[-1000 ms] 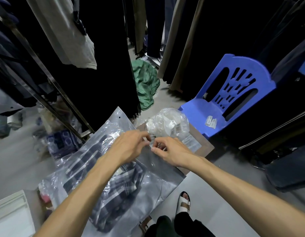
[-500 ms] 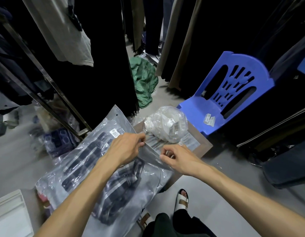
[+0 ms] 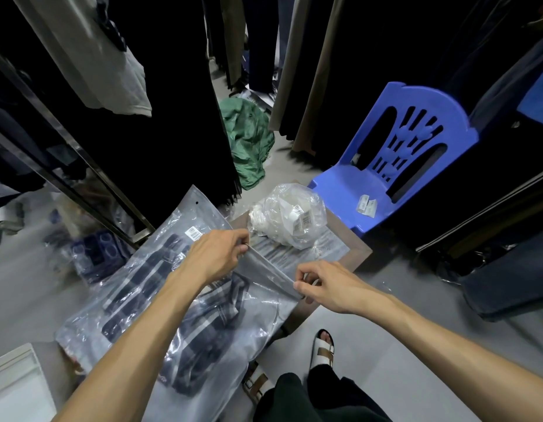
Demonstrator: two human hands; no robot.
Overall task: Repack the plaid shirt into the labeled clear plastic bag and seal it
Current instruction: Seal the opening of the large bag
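The dark plaid shirt (image 3: 209, 312) lies folded inside the clear plastic bag (image 3: 258, 324), which rests across a low brown surface (image 3: 360, 248) and over another bagged plaid garment (image 3: 148, 269) with a barcode label (image 3: 194, 232). My left hand (image 3: 217, 254) pinches the far end of the bag's mouth strip. My right hand (image 3: 328, 286) pinches the same strip at its near end. The strip runs taut between the two hands.
A crumpled clear bag with white contents and barcode tags (image 3: 290, 217) sits on the low surface behind the hands. A blue plastic chair (image 3: 395, 166) stands to the right. Dark hanging clothes surround the aisle, a green garment (image 3: 249, 138) lies on the floor, and my sandalled foot (image 3: 323, 348) is below.
My hands started close together at the middle of the bag's mouth. The right hand has slid right and toward me along the strip, while the left hand stayed near its end.
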